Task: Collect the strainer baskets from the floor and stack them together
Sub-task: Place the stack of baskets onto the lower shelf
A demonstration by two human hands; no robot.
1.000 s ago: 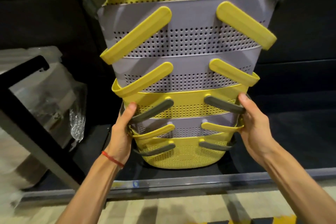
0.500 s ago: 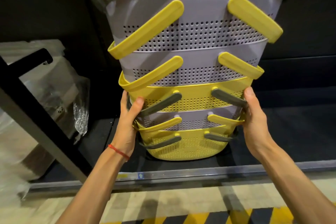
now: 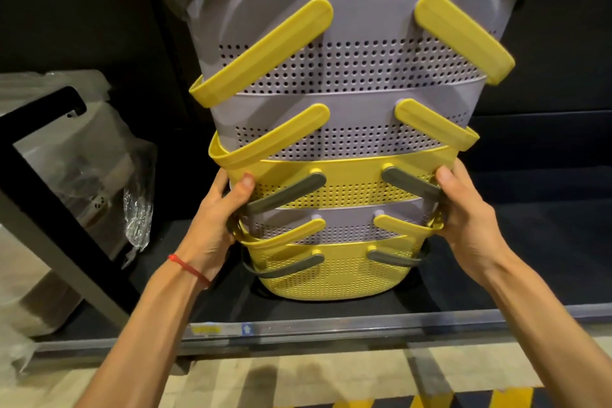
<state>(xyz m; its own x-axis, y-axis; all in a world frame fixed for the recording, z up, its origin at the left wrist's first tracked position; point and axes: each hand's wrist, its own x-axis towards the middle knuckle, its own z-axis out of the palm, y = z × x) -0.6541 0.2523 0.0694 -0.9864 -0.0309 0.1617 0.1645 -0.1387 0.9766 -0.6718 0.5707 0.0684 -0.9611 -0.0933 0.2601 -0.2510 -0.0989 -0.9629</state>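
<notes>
A tall stack of strainer baskets [image 3: 347, 129] fills the middle of the head view, nested one in another, yellow ones with grey handles and lilac ones with yellow handles. Its lowest yellow basket [image 3: 331, 275] rests on a dark shelf [image 3: 513, 258]. My left hand [image 3: 218, 225] grips the stack's left side at the lower baskets, thumb on a yellow rim. My right hand [image 3: 463, 212] grips the right side at the same height. The top of the stack runs out of the frame.
A black metal frame post [image 3: 49, 209] slants at the left, with plastic-wrapped goods [image 3: 82, 159] behind it. A metal shelf edge [image 3: 331, 328] runs across below the stack. Yellow and black floor striping [image 3: 364, 402] shows at the bottom.
The stack and both hands have shifted slightly to the right and up in view. My left thumb now lies higher on the yellow rim. Both grips persist.
</notes>
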